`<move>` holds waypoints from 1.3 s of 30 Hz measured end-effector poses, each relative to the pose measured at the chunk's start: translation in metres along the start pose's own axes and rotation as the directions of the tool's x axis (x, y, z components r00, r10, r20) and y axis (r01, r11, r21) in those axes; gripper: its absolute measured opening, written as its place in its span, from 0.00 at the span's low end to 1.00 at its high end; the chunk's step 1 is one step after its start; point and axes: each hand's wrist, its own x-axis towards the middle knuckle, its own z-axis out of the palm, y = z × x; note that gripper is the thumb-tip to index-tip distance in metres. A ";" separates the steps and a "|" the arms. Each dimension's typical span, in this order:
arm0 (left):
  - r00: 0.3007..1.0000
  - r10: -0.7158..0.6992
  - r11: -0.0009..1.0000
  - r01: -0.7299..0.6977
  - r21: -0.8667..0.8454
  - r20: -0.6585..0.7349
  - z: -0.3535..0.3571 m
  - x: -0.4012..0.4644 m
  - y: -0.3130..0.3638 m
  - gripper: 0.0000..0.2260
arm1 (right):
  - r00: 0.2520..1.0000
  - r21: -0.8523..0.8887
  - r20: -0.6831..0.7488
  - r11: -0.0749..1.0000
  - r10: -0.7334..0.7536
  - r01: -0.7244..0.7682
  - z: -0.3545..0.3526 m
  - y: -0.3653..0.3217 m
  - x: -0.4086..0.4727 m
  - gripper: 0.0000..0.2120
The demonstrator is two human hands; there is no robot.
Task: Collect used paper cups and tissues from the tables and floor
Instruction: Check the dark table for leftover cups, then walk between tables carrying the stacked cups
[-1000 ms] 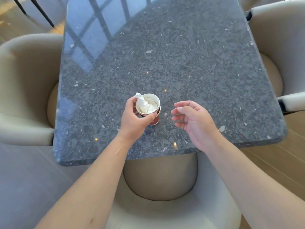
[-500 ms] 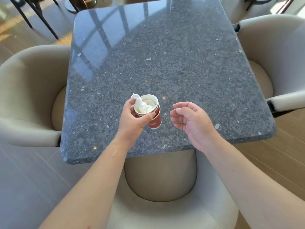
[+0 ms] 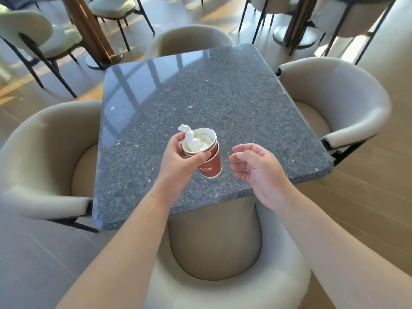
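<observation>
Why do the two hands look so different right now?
The left hand is curled round the stacked red paper cups; the right hand holds nothing. The left hand's thumb presses the cups' side, while the right hand's fingers are loosely spread beside them. Both hang above the dark stone table.

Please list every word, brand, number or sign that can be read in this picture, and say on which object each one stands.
Red paper cups, held by the left hand: one short line of pale print low on the outer cup's side, too small and blurred to read.
Tissue inside the cups: no writing.
Dark stone table, beige chairs, floor: no words, numbers or signs visible.
So no text can be read here.
</observation>
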 end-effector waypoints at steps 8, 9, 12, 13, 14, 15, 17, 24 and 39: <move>0.977 0.047 0.998 -0.038 -0.045 0.208 0.033 -0.033 0.024 0.27 | 0.984 0.019 -0.152 0.995 -0.092 0.095 -0.025 -0.005 -0.065 0.08; 0.971 0.052 0.998 -0.040 -0.055 0.235 0.039 -0.037 0.026 0.27 | 0.981 0.022 -0.168 0.994 -0.100 0.105 -0.030 -0.006 -0.073 0.08; 0.953 0.055 0.997 -0.040 -0.059 0.298 0.061 -0.050 0.032 0.30 | 0.967 0.035 -0.219 0.990 -0.128 0.138 -0.047 -0.010 -0.095 0.08; 0.946 0.056 0.998 -0.041 -0.055 0.319 0.068 -0.054 0.033 0.31 | 0.962 0.038 -0.235 0.988 -0.138 0.151 -0.053 -0.013 -0.102 0.08; 0.939 0.057 0.998 -0.043 -0.051 0.339 0.076 -0.058 0.035 0.31 | 0.957 0.038 -0.248 0.986 -0.149 0.163 -0.060 -0.016 -0.109 0.08; 0.932 0.058 0.998 -0.044 -0.046 0.358 0.085 -0.062 0.037 0.31 | 0.952 0.037 -0.259 0.984 -0.161 0.176 -0.067 -0.018 -0.116 0.08; 0.917 0.058 0.998 -0.048 -0.036 0.394 0.102 -0.069 0.041 0.30 | 0.942 0.036 -0.279 0.978 -0.185 0.203 -0.084 -0.024 -0.128 0.08; 0.882 0.087 0.995 -0.102 0.007 0.463 0.175 -0.095 0.052 0.30 | 0.913 0.056 -0.330 0.961 -0.238 0.270 -0.154 -0.045 -0.165 0.06; 0.771 0.101 0.986 -0.162 0.040 0.628 0.429 -0.186 0.064 0.29 | 0.834 0.071 -0.459 0.923 -0.307 0.379 -0.393 -0.101 -0.270 0.07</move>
